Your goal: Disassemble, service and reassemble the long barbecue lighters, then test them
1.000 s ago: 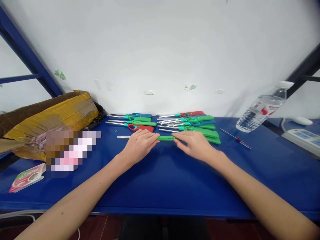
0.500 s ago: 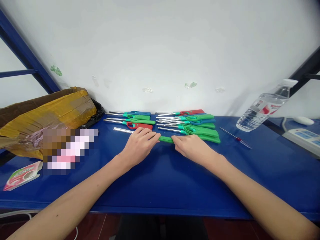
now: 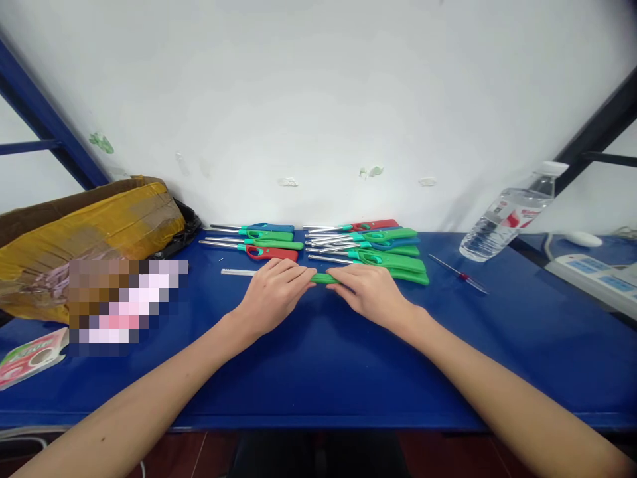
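Note:
Both hands grip one green long-necked lighter (image 3: 324, 278) lying sideways just above or on the blue table. My left hand (image 3: 277, 292) is closed round its trigger end, and the metal tube sticks out to the left. Against the handle's other end my right hand (image 3: 368, 292) is closed, thumb and fingers pinching it. Only a short green stretch shows between the hands. Behind the left hand lie several lighters, among them a red-handled one (image 3: 271, 253). A pile of mostly green lighters (image 3: 393, 262) lies behind the right hand.
A taped cardboard box (image 3: 94, 222) fills the table's left side, with a torn package card (image 3: 34, 355) in front. On the right are a screwdriver (image 3: 460, 274), a tilted water bottle (image 3: 507, 219) and a power strip (image 3: 592, 279). The wall stands behind.
My right hand has come closer to the left, so less of the green handle shows between them. The whole view has shifted slightly.

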`<state>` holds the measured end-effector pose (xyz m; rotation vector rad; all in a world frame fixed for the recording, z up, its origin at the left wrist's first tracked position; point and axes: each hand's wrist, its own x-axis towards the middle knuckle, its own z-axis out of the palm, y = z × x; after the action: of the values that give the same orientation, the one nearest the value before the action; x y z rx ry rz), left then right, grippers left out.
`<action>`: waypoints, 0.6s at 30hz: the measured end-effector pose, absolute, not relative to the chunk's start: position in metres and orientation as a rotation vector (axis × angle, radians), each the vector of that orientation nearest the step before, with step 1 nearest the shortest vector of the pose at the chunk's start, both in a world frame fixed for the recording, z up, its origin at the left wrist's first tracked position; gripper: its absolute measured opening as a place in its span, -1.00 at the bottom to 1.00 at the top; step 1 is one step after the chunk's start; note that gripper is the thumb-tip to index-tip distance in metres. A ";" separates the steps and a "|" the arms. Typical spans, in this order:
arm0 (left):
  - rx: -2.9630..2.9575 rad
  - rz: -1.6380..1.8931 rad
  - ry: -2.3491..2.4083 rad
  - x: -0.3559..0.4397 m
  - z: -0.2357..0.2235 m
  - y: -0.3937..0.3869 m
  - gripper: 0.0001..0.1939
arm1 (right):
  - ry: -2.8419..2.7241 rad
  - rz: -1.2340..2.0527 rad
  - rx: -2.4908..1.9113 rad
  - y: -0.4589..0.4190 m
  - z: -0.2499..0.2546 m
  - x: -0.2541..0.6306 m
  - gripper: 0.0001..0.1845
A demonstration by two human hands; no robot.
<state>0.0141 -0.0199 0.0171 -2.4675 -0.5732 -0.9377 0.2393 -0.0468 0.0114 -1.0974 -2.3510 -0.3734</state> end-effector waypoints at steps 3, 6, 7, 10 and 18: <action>-2.471 -0.963 -0.546 0.014 0.017 -0.019 -0.86 | -2.337 -0.319 -1.142 -0.049 0.012 0.238 -0.73; -2.485 -0.950 -0.510 0.015 0.016 -0.015 -0.87 | -2.347 -0.235 -1.235 -0.051 0.014 0.237 -0.75; -2.495 -0.939 -0.501 0.014 0.015 -0.014 -0.87 | -2.353 -0.189 -1.258 -0.051 0.016 0.237 -0.76; -2.517 -0.910 -0.512 0.014 0.015 -0.011 -0.85 | -2.352 0.031 -1.258 -0.049 0.022 0.239 -0.76; -2.518 -0.998 -0.528 0.008 0.014 -0.006 -0.84 | -1.905 0.898 -1.224 -0.032 0.034 0.263 -0.38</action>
<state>0.0079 -0.0064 0.0144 -2.5178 -0.5280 -0.9975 0.2633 -0.0322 0.0343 -1.2240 -1.9046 0.8983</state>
